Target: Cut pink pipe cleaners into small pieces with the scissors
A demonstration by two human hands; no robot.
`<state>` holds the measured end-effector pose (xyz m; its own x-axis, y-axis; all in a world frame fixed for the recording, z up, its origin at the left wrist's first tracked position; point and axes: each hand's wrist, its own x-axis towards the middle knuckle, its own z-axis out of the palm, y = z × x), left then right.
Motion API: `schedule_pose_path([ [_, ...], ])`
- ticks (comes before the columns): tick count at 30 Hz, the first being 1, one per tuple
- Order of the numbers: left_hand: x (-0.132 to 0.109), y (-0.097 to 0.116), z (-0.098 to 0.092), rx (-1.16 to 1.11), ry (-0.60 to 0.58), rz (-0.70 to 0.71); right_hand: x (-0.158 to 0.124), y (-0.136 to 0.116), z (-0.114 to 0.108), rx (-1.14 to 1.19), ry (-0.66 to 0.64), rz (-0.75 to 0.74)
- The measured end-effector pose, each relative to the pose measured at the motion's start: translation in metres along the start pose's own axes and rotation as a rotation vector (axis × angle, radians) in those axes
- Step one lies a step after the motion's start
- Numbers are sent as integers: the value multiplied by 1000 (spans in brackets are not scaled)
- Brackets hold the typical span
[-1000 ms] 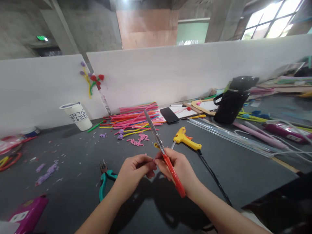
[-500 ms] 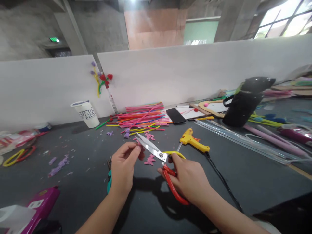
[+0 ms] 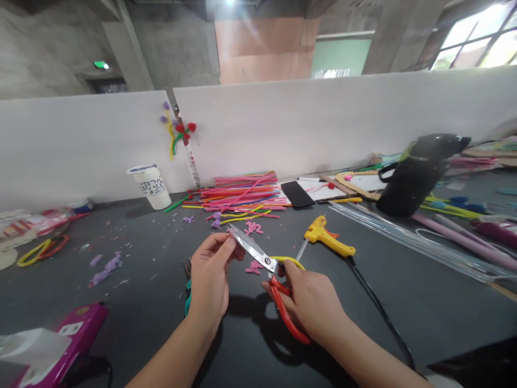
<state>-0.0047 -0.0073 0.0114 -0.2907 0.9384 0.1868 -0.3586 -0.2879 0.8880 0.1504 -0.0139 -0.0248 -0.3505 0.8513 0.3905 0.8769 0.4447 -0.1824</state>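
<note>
My right hand [image 3: 313, 302] grips the red and yellow handles of a pair of scissors [image 3: 258, 255], whose steel blades point up and left. My left hand [image 3: 210, 277] is pinched shut at the blade tips, holding something too small to make out. Short pink cut pieces [image 3: 253, 267] lie on the dark table just beyond the blades. More pink pieces [image 3: 253, 228] sit farther back, in front of a heap of coloured pipe cleaners [image 3: 240, 196].
A yellow glue gun [image 3: 328, 240] with a black cord lies right of the scissors. Teal pliers [image 3: 187, 293] hide partly behind my left wrist. A white cup [image 3: 152, 186], a black phone [image 3: 297, 193], a black kettle [image 3: 416, 172] and a magenta box [image 3: 70, 337] stand around. Purple scraps [image 3: 105, 267] lie left.
The scissors swung down from pointing upward to lying low, blades aimed left at my left fingertips. My left hand moved slightly left. The view shifted a little.
</note>
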Motion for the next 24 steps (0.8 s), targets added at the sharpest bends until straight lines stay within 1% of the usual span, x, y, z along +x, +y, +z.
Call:
schedule_pose_path([
  [6,0,-1,0,3,-34,17,0,1,-1,59,-24,16],
  [12,2,-3,-1,-4,-28,27,1,3,-2,79,-53,32],
  [24,2,-3,-1,-31,-45,4,0,3,-1,45,-77,28],
])
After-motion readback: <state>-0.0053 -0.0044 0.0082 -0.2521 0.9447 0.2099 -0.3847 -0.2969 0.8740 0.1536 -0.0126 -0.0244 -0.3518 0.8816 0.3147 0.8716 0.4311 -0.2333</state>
